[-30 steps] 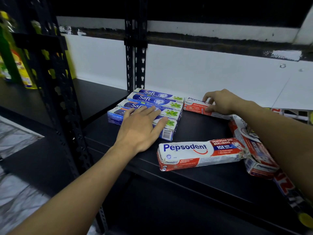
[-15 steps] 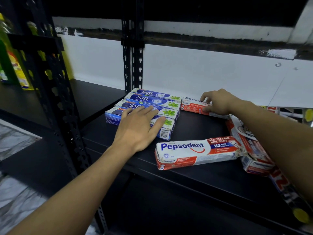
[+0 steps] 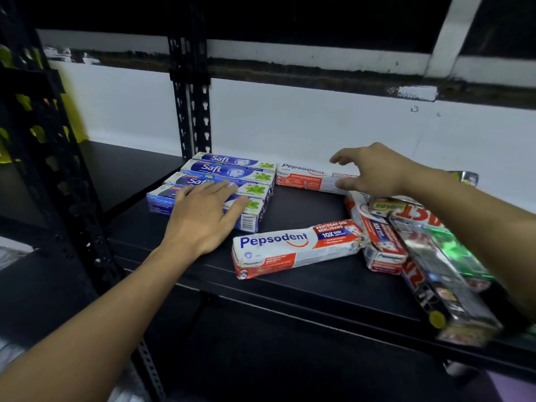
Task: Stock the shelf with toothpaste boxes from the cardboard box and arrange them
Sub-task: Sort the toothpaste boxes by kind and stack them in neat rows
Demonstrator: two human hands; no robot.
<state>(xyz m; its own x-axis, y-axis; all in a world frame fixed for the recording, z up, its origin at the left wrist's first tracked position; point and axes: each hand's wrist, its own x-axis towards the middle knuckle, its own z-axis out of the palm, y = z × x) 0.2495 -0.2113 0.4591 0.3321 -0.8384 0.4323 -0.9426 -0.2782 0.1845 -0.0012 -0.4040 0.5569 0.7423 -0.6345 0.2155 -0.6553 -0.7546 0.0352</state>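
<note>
We read "Safi" and "DOUBLE MINT" on four Safi boxes (image 3: 240,177), side by side, long axes running nine to three. At their three o'clock the back Pepsodent box (image 3: 301,177) lies likewise; the front Pepsodent box (image 3: 293,248), marked "PENCEGAH GIGI BERLUBANG" and "10X GIGI", sits at five o'clock, tipped toward two. Our left hand (image 3: 203,219) lies flat on the Safi boxes, fingers straight; our right hand (image 3: 374,172) spreads its fingers over the back one. Black shelf (image 3: 304,210), white wall (image 3: 290,120).

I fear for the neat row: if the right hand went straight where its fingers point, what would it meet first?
Probably the blue toothpaste boxes: the right hand points left over the rear red-and-white box; its height is unclear.
</note>
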